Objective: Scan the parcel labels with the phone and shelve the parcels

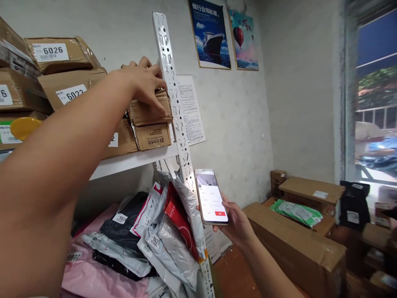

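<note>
My left hand (144,80) reaches up to the top shelf at the post. Its thumb lies along the front of a small brown cardboard box (150,111), and its fingers bend over the top, partly out of sight. Under that box sits another small cardboard box (153,137). Lower down, my right hand (237,221) grips a smartphone (212,198) with its lit screen turned toward me. A red button and a small camera picture show on the screen; the text is too small to read.
A white metal shelf post (178,111) stands between my hands. Numbered boxes (58,54) crowd the upper shelf (133,161); plastic mailer bags (124,223) fill the lower one. At the right are a long carton (291,236), a green-and-white package (297,212) and a window (376,95).
</note>
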A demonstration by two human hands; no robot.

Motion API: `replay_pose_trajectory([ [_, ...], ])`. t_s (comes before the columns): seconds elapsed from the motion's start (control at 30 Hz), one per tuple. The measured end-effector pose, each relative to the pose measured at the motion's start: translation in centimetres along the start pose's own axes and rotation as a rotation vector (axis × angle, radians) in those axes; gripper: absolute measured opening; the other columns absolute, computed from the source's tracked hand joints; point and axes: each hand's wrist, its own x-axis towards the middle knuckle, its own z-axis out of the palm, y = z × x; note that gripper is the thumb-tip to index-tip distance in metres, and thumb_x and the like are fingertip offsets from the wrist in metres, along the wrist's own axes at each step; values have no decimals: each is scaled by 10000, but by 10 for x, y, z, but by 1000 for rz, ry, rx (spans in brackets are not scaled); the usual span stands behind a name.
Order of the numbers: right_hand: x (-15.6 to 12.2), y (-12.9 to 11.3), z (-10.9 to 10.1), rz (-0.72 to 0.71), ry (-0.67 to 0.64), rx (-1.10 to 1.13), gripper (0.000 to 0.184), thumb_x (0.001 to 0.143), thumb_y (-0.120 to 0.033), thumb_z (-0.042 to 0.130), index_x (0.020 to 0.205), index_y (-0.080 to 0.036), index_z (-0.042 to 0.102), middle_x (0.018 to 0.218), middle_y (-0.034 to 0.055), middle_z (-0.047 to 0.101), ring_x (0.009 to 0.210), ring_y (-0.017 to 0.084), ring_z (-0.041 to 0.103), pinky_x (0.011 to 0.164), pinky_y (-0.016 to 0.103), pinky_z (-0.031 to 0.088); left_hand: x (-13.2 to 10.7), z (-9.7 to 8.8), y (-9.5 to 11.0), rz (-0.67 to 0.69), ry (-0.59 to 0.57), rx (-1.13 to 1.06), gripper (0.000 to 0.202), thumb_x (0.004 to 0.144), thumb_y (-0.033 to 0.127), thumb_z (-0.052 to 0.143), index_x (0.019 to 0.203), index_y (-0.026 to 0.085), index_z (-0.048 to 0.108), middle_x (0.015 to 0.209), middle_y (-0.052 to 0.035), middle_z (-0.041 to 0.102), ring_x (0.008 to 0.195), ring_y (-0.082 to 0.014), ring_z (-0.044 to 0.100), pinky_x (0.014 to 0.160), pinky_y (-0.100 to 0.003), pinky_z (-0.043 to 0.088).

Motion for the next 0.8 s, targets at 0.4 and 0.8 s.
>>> replay_pose_trajectory([
  [0.4,0,4,5,72,-83,-15,877,745,-331,673,1513,-186,275,1041,134,772,840,309,765,377,250,574,-10,6,24,-97,-30,29,1080,532,823,701,1410,242,461,1408,-137,515,1344,-442,261,1056,-646,256],
  [0.8,-11,17,-2,113,-103,-23,900,775,-319,656,1557,-223,222,1101,130,758,921,327,749,429,266,585,-23,23,43,-97,48,37,951,642,805,572,1435,294,454,1311,-137,565,1309,-476,248,1062,-703,185],
])
